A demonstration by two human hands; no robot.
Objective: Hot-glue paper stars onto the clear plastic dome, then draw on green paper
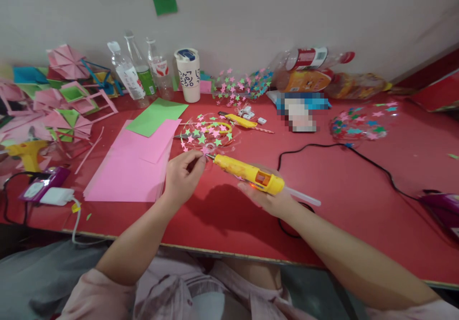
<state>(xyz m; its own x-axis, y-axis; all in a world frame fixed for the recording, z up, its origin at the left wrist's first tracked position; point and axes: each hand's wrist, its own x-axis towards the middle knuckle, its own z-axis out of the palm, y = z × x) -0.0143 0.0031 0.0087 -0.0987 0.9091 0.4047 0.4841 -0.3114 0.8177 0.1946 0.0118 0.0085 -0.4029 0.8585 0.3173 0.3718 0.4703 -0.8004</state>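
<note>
My right hand (267, 201) is wrapped round a yellow hot glue gun (238, 168), with a clear glue stick (304, 196) poking out of its back end. The gun's metal nozzle points left and meets the fingertips of my left hand (183, 175). Thumb and forefinger of that hand are pinched on what looks like a small pink paper star (205, 151), mostly hidden. Just beyond lies a clear plastic piece (193, 131) covered in pink and green stars. A yellow utility knife (242, 121) and yellow-handled scissors (225, 127) are beside it.
Pink paper sheets (125, 167) and a green sheet (158, 116) lie left. Bottles (129, 78) and a cup (188, 76) stand by the wall. Another star-covered plastic piece (364, 121) lies right. A black cord (380, 164) crosses the red table; a second glue gun (28, 152) is far left.
</note>
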